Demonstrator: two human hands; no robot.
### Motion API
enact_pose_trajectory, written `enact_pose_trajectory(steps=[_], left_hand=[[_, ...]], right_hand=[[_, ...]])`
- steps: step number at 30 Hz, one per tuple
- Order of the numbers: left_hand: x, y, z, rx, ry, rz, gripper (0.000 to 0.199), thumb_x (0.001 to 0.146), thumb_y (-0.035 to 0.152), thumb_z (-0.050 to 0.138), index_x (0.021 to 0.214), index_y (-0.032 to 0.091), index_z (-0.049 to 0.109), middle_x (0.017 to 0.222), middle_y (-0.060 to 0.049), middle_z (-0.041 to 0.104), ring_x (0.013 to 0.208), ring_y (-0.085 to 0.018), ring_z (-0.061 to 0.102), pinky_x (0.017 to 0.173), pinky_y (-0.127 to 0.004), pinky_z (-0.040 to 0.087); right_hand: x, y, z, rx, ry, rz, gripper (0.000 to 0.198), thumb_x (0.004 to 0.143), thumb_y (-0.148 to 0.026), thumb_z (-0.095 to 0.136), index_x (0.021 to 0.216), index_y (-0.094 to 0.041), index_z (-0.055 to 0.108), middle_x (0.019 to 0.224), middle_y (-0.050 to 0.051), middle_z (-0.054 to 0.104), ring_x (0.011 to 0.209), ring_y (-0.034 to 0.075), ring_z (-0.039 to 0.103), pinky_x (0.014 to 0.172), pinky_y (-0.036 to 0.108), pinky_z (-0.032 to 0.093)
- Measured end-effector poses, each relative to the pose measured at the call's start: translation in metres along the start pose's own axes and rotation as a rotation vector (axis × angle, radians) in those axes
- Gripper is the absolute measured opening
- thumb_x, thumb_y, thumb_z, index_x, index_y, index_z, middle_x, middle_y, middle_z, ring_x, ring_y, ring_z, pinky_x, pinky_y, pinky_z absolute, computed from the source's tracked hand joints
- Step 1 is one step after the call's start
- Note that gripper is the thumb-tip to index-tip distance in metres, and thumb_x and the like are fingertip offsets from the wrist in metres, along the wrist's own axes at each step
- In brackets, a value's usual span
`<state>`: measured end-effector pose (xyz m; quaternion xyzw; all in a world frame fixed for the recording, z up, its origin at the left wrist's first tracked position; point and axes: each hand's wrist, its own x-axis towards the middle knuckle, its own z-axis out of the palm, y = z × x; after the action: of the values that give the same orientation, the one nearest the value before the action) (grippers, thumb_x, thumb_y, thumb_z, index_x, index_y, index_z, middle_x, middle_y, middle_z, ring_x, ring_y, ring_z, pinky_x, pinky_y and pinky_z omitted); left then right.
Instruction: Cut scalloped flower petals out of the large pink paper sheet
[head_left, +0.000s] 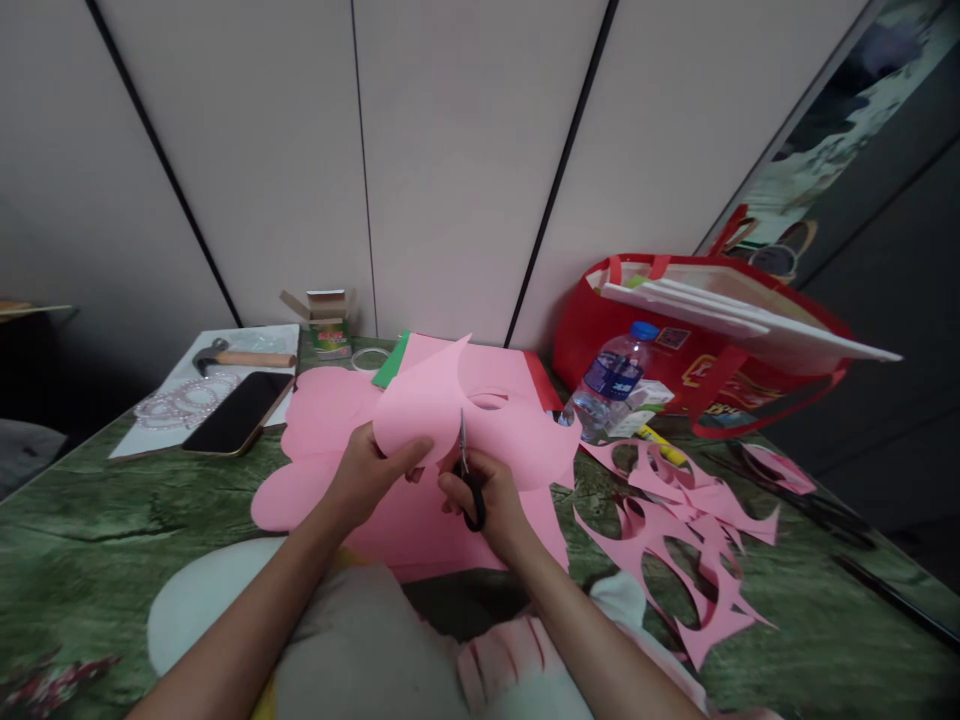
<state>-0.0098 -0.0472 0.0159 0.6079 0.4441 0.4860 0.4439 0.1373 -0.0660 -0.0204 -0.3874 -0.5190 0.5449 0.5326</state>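
Note:
In the middle of the head view, my left hand [382,465] pinches a sheet of pink paper [424,400] by its lower edge, thumb on top. My right hand [484,495] is closed round the black handles of a pair of scissors [463,445]. Their blades point up and away, in the paper at a cut that splits it into a left lobe and a right part. Under both hands lie more pink paper pieces [307,490] with scalloped edges. Part of the scissors' handles is hidden by my fingers.
Pink paper offcuts [697,550] lie at right, near a yellow tube [660,445]. A water bottle [611,375] leans by a red bag [675,350]. At left are a phone [240,412], a hammer [247,358] and a small open box [328,325].

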Motion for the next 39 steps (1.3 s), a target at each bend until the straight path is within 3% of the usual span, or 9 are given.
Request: enact_pose_trajectory(steps=[7, 15, 23, 39], left_hand=[[0.0017, -0.0043, -0.001, -0.005, 0.028, 0.037, 0.022, 0.071, 0.027, 0.064, 0.057, 0.013, 0.055, 0.045, 0.004, 0.053, 0.043, -0.008, 0.048, 0.043, -0.019, 0.039], [0.0009, -0.0032, -0.0013, 0.02, 0.036, 0.037, 0.022, 0.07, 0.028, 0.063, 0.057, 0.013, 0.055, 0.045, 0.003, 0.053, 0.044, -0.009, 0.048, 0.043, -0.021, 0.04], [-0.0019, 0.0027, 0.0004, 0.033, -0.047, 0.001, 0.022, 0.071, 0.029, 0.061, 0.056, 0.014, 0.055, 0.045, 0.003, 0.051, 0.045, -0.01, 0.048, 0.045, -0.022, 0.04], [-0.0029, 0.0039, 0.0005, 0.027, -0.083, 0.004, 0.022, 0.071, 0.028, 0.061, 0.056, 0.014, 0.055, 0.047, 0.003, 0.053, 0.045, -0.009, 0.049, 0.046, -0.021, 0.041]], right_hand=[[-0.0013, -0.003, 0.0006, -0.009, 0.002, 0.016, 0.023, 0.065, -0.036, 0.066, 0.063, -0.017, 0.053, 0.042, -0.008, 0.045, 0.038, 0.009, 0.045, 0.038, 0.022, 0.036], [-0.0024, -0.0067, 0.0021, 0.002, -0.052, -0.003, 0.025, 0.063, -0.037, 0.068, 0.074, -0.017, 0.055, 0.055, -0.005, 0.051, 0.048, 0.01, 0.047, 0.047, 0.025, 0.039], [-0.0017, -0.0027, -0.0007, -0.019, -0.076, -0.025, 0.026, 0.065, -0.038, 0.068, 0.073, -0.018, 0.056, 0.061, -0.003, 0.051, 0.053, 0.011, 0.045, 0.049, 0.025, 0.036], [-0.0007, -0.0036, 0.0014, -0.035, -0.024, -0.026, 0.027, 0.063, -0.041, 0.068, 0.068, -0.018, 0.056, 0.054, -0.004, 0.05, 0.048, 0.011, 0.047, 0.046, 0.025, 0.038]])
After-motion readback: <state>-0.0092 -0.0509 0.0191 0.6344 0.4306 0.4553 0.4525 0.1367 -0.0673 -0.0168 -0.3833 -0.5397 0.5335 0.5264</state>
